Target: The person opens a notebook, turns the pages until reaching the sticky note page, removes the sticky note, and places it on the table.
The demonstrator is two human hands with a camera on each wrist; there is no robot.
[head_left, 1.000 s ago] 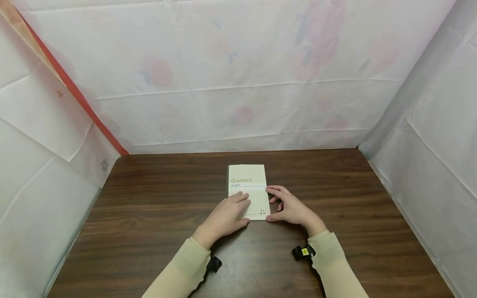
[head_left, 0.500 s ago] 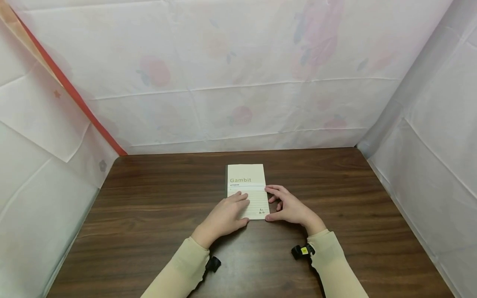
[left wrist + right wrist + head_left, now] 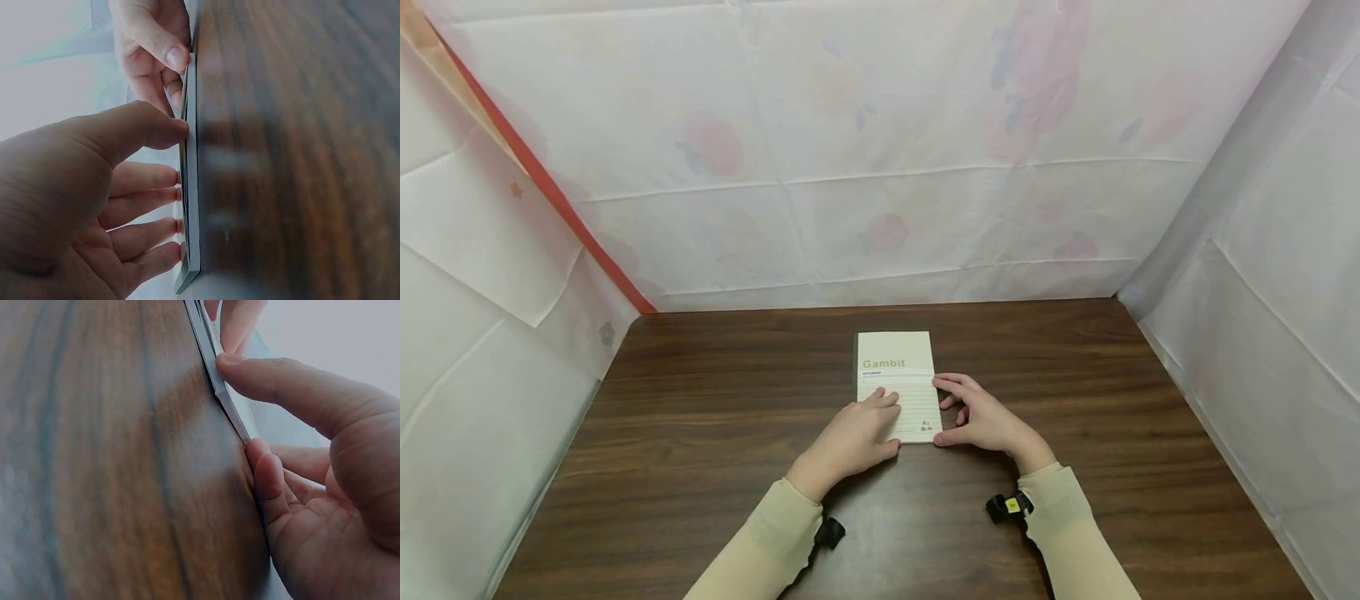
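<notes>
left hand point(image 3: 855, 435) lies flat on the notebook point(image 3: 897, 367); right hand point(image 3: 981, 417) pinches the notebook's right edge, on the bench point(image 3: 700, 467).

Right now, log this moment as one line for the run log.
notebook closed, flat on table | left hand rests flat on cover | right hand pinches right edge | both wrist views confirm contact

Two long soft beige sleeves point(image 3: 775, 542), bare hands, small black camera strapped under each wrist point(image 3: 1009, 507), one with a yellow dot
</notes>
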